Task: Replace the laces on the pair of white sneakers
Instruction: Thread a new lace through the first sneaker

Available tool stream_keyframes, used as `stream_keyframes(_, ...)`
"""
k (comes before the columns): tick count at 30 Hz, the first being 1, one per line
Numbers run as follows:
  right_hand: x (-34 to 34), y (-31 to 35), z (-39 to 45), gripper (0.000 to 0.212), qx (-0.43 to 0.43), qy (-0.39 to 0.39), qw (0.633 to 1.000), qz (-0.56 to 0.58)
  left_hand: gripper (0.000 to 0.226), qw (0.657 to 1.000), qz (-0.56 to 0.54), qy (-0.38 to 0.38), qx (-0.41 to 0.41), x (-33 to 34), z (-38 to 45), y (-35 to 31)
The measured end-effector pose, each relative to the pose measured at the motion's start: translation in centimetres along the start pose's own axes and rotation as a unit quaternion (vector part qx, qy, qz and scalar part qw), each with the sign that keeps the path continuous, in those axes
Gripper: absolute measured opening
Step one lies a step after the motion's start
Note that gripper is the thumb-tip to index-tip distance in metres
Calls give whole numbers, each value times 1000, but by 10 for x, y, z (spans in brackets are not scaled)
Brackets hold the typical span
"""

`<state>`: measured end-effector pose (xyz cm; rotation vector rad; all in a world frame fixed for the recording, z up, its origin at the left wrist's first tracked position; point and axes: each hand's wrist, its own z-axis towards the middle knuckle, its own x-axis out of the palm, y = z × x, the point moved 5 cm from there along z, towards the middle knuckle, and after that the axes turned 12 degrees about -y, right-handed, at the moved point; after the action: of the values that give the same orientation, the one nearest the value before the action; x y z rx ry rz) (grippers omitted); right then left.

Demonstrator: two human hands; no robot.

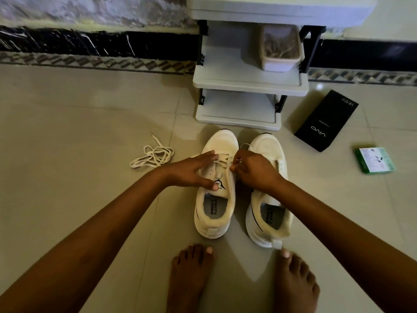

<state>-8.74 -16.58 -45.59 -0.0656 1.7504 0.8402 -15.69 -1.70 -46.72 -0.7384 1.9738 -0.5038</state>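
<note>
Closest to us are two bare feet [190, 279] on the beige tiled floor [79, 123], toes pointing at the heels of the shoes. Just past them sits the pair of white mesh sneakers, side by side, toes facing away from us. The left white sneaker [214, 199] is the one we're working on, and the right white sneaker [268, 213] sits just beside it with our right forearm crossing over it.

Our left hand [191, 172] lies spread across the left sneaker, fingers stretched toward the front eyelets and thumb pressed down on the tongue by the printed logo. Our right hand [255, 170] is curled up and pinching the white flat lace [228, 160] that's threaded in the front of that shoe, pulling it off to the right side.

Off to the left on the floor there's a loose bundle of white shoelace [153, 155], well apart from the shoes. To the right lie a small green and white carton [374, 160] and, further back, a black rectangular phone box [327, 120]. Straight ahead is a white plastic shelf rack [248, 80] against the wall, holding a pale tub [281, 49] of something blurry.
</note>
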Motion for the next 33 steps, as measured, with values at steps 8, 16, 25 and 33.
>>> stream_keyframes(8,-43,15,6,18,27,14,956,292,96,998,53,-29,17,9,0,-4)
stream_keyframes(16,-24,13,6,30,85,7,992,94,96,997,74,-36,9,10,1,-8)
stream_keyframes(25,-29,17,13,22,-32,65,997,36,99,995,77,-62,1,10,1,-7)
stream_keyframes(33,-115,56,8,23,57,107,855,505,101,992,94,-85,-7,8,-1,-5)
